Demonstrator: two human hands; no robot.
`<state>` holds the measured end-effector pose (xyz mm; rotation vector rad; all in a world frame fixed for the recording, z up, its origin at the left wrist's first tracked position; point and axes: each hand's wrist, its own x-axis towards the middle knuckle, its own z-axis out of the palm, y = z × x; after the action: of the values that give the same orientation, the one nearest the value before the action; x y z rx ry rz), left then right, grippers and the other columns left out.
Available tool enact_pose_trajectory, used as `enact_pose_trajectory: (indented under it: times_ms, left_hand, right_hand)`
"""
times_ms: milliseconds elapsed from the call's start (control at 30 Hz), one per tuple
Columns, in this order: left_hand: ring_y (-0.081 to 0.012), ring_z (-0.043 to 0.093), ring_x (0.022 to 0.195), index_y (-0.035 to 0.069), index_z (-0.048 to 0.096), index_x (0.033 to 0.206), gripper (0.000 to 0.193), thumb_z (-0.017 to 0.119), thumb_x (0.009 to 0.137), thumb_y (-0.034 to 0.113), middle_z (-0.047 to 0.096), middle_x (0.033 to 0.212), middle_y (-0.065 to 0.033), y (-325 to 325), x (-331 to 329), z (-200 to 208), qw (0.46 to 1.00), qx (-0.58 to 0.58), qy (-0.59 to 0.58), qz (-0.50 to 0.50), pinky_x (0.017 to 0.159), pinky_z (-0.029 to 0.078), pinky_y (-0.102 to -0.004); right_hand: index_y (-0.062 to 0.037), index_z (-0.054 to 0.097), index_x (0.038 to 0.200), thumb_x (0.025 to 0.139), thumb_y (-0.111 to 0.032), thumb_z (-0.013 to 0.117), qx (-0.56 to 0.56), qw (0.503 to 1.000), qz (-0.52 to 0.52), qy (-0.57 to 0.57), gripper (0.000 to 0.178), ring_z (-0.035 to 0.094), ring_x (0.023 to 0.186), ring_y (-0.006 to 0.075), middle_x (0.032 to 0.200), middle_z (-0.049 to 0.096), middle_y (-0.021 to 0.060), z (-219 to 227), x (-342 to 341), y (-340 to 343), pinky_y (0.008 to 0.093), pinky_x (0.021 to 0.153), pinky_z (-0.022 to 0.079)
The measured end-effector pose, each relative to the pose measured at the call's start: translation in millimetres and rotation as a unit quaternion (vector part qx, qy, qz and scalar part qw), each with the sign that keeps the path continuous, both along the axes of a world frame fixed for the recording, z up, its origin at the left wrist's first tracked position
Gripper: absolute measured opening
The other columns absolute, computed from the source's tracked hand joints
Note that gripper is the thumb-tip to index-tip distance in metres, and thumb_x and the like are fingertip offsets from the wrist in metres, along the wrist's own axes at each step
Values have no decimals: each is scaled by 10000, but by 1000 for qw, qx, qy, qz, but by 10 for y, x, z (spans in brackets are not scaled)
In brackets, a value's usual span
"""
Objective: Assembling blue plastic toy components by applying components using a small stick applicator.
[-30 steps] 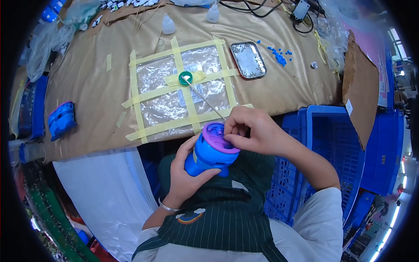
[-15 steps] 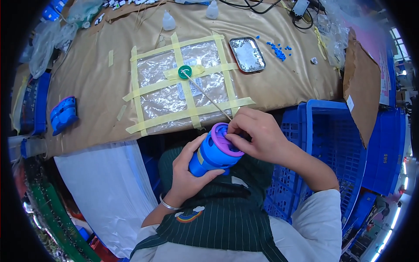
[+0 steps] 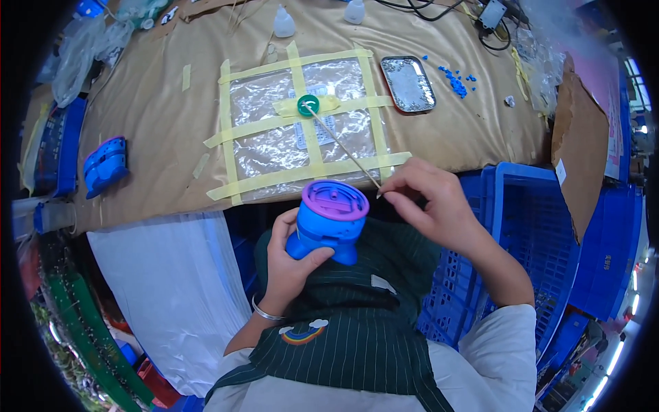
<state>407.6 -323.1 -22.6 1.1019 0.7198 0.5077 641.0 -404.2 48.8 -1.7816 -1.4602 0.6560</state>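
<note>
In my left hand [image 3: 285, 268] is a blue plastic toy part [image 3: 322, 230] with a purple ring and purple inner pieces on its upturned end. My fingers wrap round its left side and the thumb presses its lower front. To the right of it, my right hand [image 3: 439, 209] pinches the near end of a thin wooden stick [image 3: 343, 150]. The stick's far end lies in a small green cap [image 3: 308, 105] on the taped clear plastic sheet [image 3: 268, 154]. A similar blue and purple toy part [image 3: 106, 167] stands at the table's left.
A metal tin tray [image 3: 408, 84] with small shiny bits lies beyond the sheet, beside scattered blue pieces [image 3: 458, 85]. Two small white bottles [image 3: 283, 23] stand at the back. A blue crate [image 3: 504, 226] is below the table edge at right, near a cardboard flap [image 3: 579, 144].
My right hand has left the purple ring, moved up and right, and now pinches the stick's near end. My left hand has turned the blue part more upright.
</note>
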Motion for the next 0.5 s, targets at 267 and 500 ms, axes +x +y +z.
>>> enact_pose_trajectory:
  times_ms: [267,500]
  left_hand:
    - [-122,538,954,12,470,1193,504,721,759,51,551,1070,-49,555,-301,140,968,-15,-46,247,879,435,-277]
    - [-124,581,799,-40,486,1163,544,755,777,234,558,894,-60,1985,-824,271,900,182,52,393,664,506,-254]
  right_hand:
    - [16,616,830,800,-11,615,-22,991,-131,-12,40,549,714,132,790,578,52,165,185,-357,238,654,422]
    - [-7,586,857,852,11,559,5,973,-222,64,33,455,661,44,794,502,-6,74,348,-870,178,599,354]
